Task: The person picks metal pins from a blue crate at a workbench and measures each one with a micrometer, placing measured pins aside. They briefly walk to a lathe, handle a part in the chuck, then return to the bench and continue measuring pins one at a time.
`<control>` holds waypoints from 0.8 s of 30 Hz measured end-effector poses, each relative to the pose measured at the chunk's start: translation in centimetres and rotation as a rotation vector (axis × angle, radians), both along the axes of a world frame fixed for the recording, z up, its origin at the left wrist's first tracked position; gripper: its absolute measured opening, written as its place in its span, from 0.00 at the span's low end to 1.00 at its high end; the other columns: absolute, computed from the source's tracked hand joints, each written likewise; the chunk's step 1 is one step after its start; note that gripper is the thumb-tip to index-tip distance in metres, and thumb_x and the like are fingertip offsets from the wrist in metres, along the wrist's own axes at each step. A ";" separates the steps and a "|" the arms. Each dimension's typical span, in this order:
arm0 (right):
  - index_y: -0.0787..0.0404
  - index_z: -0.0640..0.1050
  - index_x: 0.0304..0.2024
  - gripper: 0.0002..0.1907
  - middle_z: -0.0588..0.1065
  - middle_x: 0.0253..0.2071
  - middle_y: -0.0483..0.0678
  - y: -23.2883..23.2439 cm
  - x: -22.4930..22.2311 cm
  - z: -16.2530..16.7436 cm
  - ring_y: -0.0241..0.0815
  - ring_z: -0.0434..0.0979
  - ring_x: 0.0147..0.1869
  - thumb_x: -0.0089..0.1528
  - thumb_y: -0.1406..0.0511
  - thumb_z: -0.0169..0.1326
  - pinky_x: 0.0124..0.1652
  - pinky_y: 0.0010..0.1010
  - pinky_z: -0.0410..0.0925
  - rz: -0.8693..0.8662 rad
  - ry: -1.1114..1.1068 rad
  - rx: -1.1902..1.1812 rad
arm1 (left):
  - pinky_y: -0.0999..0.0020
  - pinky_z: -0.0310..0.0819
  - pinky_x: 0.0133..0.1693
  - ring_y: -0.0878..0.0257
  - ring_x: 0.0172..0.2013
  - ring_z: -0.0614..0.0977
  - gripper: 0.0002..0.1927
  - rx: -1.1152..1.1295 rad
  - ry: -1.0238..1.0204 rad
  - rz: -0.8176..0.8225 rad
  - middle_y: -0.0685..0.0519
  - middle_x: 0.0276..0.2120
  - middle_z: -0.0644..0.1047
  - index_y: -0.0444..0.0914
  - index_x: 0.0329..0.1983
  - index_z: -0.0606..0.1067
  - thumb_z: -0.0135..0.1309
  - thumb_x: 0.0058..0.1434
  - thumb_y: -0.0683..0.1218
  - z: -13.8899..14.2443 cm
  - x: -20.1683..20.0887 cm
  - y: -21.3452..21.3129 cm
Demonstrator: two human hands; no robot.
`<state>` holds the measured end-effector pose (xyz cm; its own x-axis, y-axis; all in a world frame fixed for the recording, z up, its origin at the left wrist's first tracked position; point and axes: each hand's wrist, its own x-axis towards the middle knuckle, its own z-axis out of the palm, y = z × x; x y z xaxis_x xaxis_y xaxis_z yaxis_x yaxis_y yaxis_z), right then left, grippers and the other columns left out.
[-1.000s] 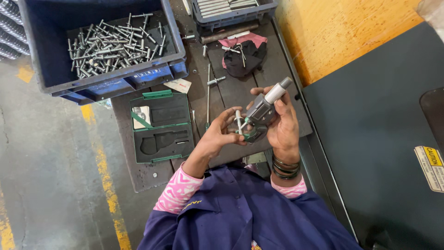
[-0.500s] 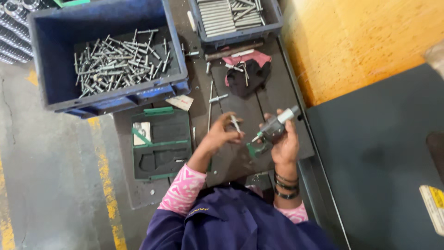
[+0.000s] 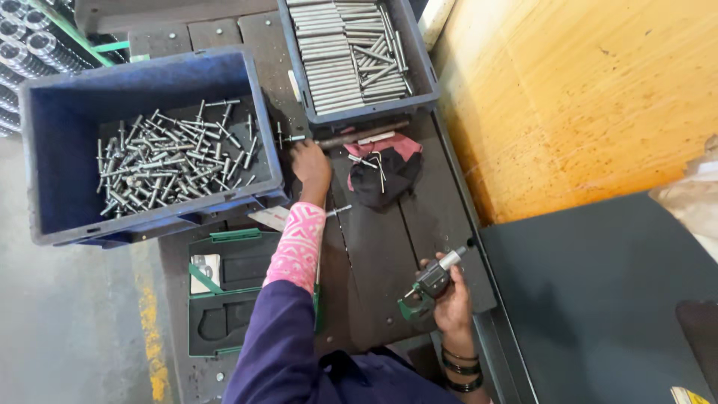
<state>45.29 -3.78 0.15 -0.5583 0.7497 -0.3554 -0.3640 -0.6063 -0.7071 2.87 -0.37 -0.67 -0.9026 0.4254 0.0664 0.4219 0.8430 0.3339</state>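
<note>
Seen from the head camera, a person in a dark blue jacket with pink patterned cuffs works at a dark slatted worktop. The right hand, bangles at the wrist, is clamped around a green-framed digital micrometer with a silver thimble, held low over the worktop's near right part, close to the person's body. The left hand is stretched far forward, well apart from the right, its fingers down at a small grey metal pin lying on the worktop just beside the right wall of a large blue plastic crate; whether the fingers have closed on the pin cannot be told. That crate holds a loose heap of grey metal pins. Farther back stands a second, grey-blue plastic crate with plain metal rods laid mostly in rows. Just right of the left hand lie a dark metal bar and a crumpled pink and black cloth with a few thin metal pieces on top. Near the left forearm, an open dark case with green trim and moulded foam recesses rests on the worktop's near left part. An orange wooden panel borders the worktop on the right.
</note>
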 end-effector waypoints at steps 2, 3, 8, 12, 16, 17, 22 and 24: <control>0.59 0.69 0.63 0.24 0.76 0.53 0.59 0.1 -0.3 0.4 0.53 0.81 0.50 0.70 0.52 0.43 0.34 0.47 0.79 -0.003 -0.013 0.013 | 0.55 0.82 0.45 0.47 0.51 0.80 0.20 -0.013 -0.040 0.004 0.42 0.50 0.74 0.35 0.52 0.74 0.58 0.63 0.51 0.2 -0.6 0.2; 0.59 0.69 0.63 0.24 0.76 0.53 0.59 0.1 -0.4 0.7 0.53 0.81 0.50 0.70 0.52 0.43 0.33 0.47 0.79 -0.007 -0.022 0.021 | 0.53 0.82 0.45 0.47 0.49 0.81 0.18 -0.043 -0.069 -0.003 0.43 0.50 0.75 0.36 0.54 0.74 0.56 0.66 0.51 0.3 -0.8 0.1; 0.60 0.70 0.62 0.24 0.77 0.53 0.60 0.2 -1.4 1.8 0.54 0.80 0.50 0.70 0.54 0.44 0.35 0.47 0.80 0.042 -0.003 0.032 | 0.57 0.83 0.39 0.51 0.46 0.83 0.13 -0.114 0.191 -0.166 0.47 0.45 0.78 0.38 0.45 0.79 0.57 0.59 0.48 0.3 -0.6 -0.9; 0.64 0.70 0.63 0.24 0.76 0.53 0.63 -0.5 -2.4 2.4 0.58 0.80 0.52 0.72 0.55 0.45 0.45 0.44 0.80 0.033 -0.010 0.109 | 0.61 0.83 0.34 0.53 0.38 0.85 0.08 -0.231 0.384 -0.380 0.45 0.40 0.81 0.37 0.39 0.82 0.57 0.60 0.44 -0.1 -0.4 -1.8; 0.63 0.70 0.63 0.25 0.77 0.53 0.62 -1.9 -2.3 3.5 0.55 0.80 0.51 0.70 0.54 0.45 0.42 0.44 0.80 0.072 0.001 0.059 | 0.60 0.84 0.34 0.52 0.35 0.85 0.07 -0.039 -0.042 -0.221 0.43 0.37 0.82 0.34 0.40 0.81 0.57 0.62 0.41 -0.5 -0.1 -3.2; 0.62 0.71 0.62 0.25 0.77 0.53 0.61 -2.2 -2.3 3.9 0.55 0.80 0.51 0.70 0.53 0.45 0.39 0.45 0.80 0.084 0.008 0.045 | 0.59 0.84 0.34 0.52 0.35 0.85 0.07 0.139 -0.252 -0.279 0.42 0.37 0.82 0.33 0.42 0.80 0.57 0.62 0.40 -0.5 0.2 -4.1; 0.62 0.71 0.62 0.26 0.77 0.53 0.60 -2.4 -3.5 6.1 0.53 0.81 0.50 0.69 0.52 0.46 0.33 0.46 0.79 0.093 0.047 0.071 | 0.59 0.85 0.36 0.54 0.34 0.85 0.16 0.982 -1.321 -0.389 0.42 0.36 0.82 0.31 0.53 0.73 0.57 0.62 0.37 0.4 5.0 -10.2; 0.62 0.71 0.63 0.27 0.76 0.53 0.60 -2.4 -4.0 7.2 0.54 0.81 0.51 0.70 0.51 0.47 0.34 0.46 0.79 0.097 0.081 0.054 | 0.61 0.85 0.37 0.57 0.35 0.85 0.27 1.124 -1.492 -0.471 0.44 0.40 0.81 0.37 0.65 0.68 0.55 0.61 0.36 1.7 8.4 -13.3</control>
<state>41.34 -6.22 7.31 -0.6542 0.7076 -0.2670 -0.3626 -0.6033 -0.7103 11.27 -13.66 1.00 -0.3224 0.9333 -0.1580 -0.5800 -0.0629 0.8122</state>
